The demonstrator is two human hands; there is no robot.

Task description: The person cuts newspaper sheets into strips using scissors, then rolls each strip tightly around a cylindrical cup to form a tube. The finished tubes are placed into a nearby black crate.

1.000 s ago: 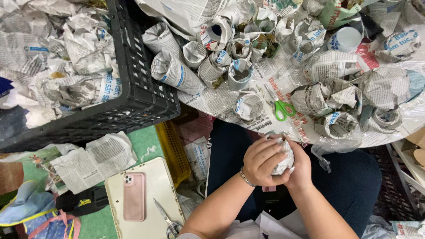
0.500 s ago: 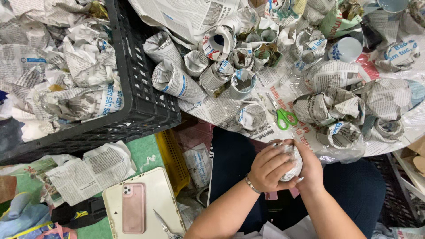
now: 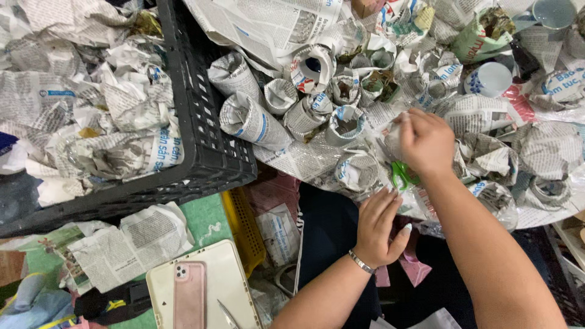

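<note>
At far left, the black crate (image 3: pixel 207 146) is sitting full of crumpled newspaper, and a pink phone (image 3: pixel 189 295) is lying near you on a white board. Your left hand (image 3: pixel 378 228) is hovering with fingers spread, gripping nothing, just beside the green-handled scissors (image 3: pixel 400 173). Your right hand (image 3: pixel 426 141) is curling loosely over a newspaper-wrapped bundle (image 3: pixel 395 137); whether it is gripping is unclear. Risk, in my judgement: your sleeve-side forearm is crossing crowded paper cups (image 3: pixel 317 91), so a careless sweep could topple them.
</note>
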